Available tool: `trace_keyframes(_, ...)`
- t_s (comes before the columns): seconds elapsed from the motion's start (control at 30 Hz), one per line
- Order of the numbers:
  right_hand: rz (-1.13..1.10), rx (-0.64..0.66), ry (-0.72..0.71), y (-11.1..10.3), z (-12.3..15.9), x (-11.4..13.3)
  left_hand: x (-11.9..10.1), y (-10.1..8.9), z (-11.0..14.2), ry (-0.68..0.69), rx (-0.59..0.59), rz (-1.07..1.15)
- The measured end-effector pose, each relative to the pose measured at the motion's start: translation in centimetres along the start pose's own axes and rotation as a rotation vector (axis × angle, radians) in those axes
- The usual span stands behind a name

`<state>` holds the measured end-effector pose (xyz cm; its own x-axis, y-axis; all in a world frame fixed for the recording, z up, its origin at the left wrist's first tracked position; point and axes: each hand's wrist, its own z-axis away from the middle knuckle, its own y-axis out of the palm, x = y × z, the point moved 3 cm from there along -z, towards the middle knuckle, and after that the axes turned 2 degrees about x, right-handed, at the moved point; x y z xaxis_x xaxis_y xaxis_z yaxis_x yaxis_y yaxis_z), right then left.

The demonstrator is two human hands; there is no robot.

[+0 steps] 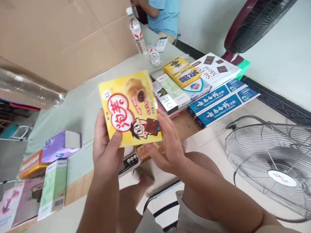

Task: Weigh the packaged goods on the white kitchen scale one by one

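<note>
A yellow snack box [136,77] with red-and-white Chinese lettering and a cartoon figure is held up over the table's near edge, its printed face toward me. My left hand [104,152] is closed on its lower left side, thumb across the front. At the lower right edge, my right hand [170,149] grips the same box between thumb and fingers. Below and partly behind it sits a kitchen scale [130,164] with round buttons. Just right of the box lie a black-and-white box [165,98] and a green-and-white box [173,89].
Blue toothpaste boxes [223,110], a yellow carton [181,71] and a white biscuit box [216,69] lie at right. A purple pack [60,145] stands left. Behind are water bottles [137,32] and a person in a blue shirt [164,16]. A floor fan [272,165] stands right.
</note>
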<state>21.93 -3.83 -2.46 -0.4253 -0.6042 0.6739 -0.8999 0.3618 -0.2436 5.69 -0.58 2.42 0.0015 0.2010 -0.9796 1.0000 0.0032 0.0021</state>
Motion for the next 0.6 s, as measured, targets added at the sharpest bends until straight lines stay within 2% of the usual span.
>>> trace_keyframes(0.1,0.095,-0.217,0.070,-3.5,-1.0,-2.7,0.0,6.0,-4.8,0.027,0.224,-0.039)
trace_keyframes(0.17,0.148,-0.289,0.150,-5.5,-1.6,-4.7,0.2,10.8,-8.3,0.038,0.339,-0.060)
trace_keyframes(0.2,0.167,-0.308,0.202,-6.4,-1.9,-5.7,0.5,13.3,-10.0,0.010,0.360,-0.066)
trace_keyframes(0.3,0.161,-0.342,0.338,-8.3,-2.1,-7.9,1.4,20.5,-14.8,-0.195,0.448,-0.097)
trace_keyframes(0.37,0.159,-0.360,0.377,-9.0,-2.0,-8.5,1.7,24.5,-17.6,-0.255,0.502,-0.115)
trace_keyframes(0.47,0.199,-0.367,0.414,-9.5,-1.6,-9.1,2.3,28.7,-21.1,-0.275,0.643,-0.152)
trace_keyframes(0.53,0.223,-0.367,0.438,-9.7,-1.4,-9.5,2.9,30.4,-22.7,-0.282,0.739,-0.192)
trace_keyframes(0.6,0.238,-0.368,0.449,-10.0,-1.3,-9.9,3.6,31.2,-23.8,-0.293,0.806,-0.217)
